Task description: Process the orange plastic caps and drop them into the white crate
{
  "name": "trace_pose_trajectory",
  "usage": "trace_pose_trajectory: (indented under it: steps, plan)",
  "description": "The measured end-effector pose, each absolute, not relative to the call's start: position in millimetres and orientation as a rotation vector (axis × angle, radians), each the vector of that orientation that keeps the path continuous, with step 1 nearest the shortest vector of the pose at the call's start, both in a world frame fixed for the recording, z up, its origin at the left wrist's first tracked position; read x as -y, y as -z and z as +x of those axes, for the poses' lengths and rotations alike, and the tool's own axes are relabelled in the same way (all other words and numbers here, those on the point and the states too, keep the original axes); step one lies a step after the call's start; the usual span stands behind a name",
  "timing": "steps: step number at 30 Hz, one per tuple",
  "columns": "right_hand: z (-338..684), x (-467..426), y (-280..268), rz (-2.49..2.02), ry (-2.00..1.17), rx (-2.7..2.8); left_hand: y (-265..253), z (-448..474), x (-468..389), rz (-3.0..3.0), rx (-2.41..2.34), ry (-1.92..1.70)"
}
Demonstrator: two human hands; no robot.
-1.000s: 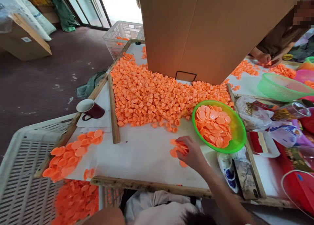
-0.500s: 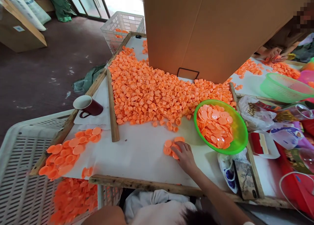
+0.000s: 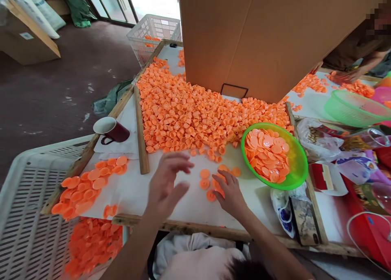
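Over the white tabletop [image 3: 180, 206] my left hand [image 3: 167, 184] hangs with its thumb and fingers apart and nothing between them, a little blurred. My right hand [image 3: 229, 192] rests with spread fingers on a few flat orange discs [image 3: 204, 184], partly covering them. To its right a green bowl [image 3: 298, 166] holds many more of these discs. Beyond both hands spreads a heap of small orange cups [image 3: 195, 113]. At the left edge of the table lies a cluster of joined orange cup-and-disc pieces [image 3: 88, 186].
A large cardboard box [image 3: 244, 40] stands behind the heap. A dark red mug [image 3: 113, 131] is at the left, by a wooden strip [image 3: 141, 137]. A phone [image 3: 304, 221] lies at the right edge. White crates [image 3: 33, 190] flank the table; another person's arm [image 3: 363, 66] is far right.
My left hand has come into view from below, over the table. Under my right hand the discs have spread apart, and its fingers have opened out.
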State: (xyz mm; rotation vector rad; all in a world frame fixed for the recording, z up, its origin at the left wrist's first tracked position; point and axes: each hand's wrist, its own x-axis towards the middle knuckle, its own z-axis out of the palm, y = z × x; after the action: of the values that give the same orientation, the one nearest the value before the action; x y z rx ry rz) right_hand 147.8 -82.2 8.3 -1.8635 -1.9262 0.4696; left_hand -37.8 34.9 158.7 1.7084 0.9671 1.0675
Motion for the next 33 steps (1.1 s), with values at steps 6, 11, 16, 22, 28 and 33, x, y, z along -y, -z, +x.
trace_pose_trajectory:
  steps: [6,11,16,22,28,33]
  plan:
    - [114.7,27.0,1.1,-1.862,-0.505,1.925,-61.5,-5.3,-72.6,2.147,-1.058,-0.707]
    - [112.2,21.0,-1.9,-1.953,-0.53,1.934,5.2,-9.4,-84.5,2.346,-1.21,-0.579]
    - [119.7,24.4,-3.3,-1.987,-0.618,1.865,11.2,-22.4,-88.1,2.333,-1.282,-0.666]
    - [122.3,18.1,-6.2,-2.072,-0.744,1.8,16.7,-35.4,-93.7,2.188,-1.453,-0.681]
    - [125.6,15.3,-20.7,-2.01,-0.761,1.759,-10.2,-38.2,-79.2,1.981,-1.494,-0.702]
    - [129.4,19.8,-40.9,-1.544,-1.141,1.175,-47.9,-28.7,-46.9,1.511,-1.292,-0.797]
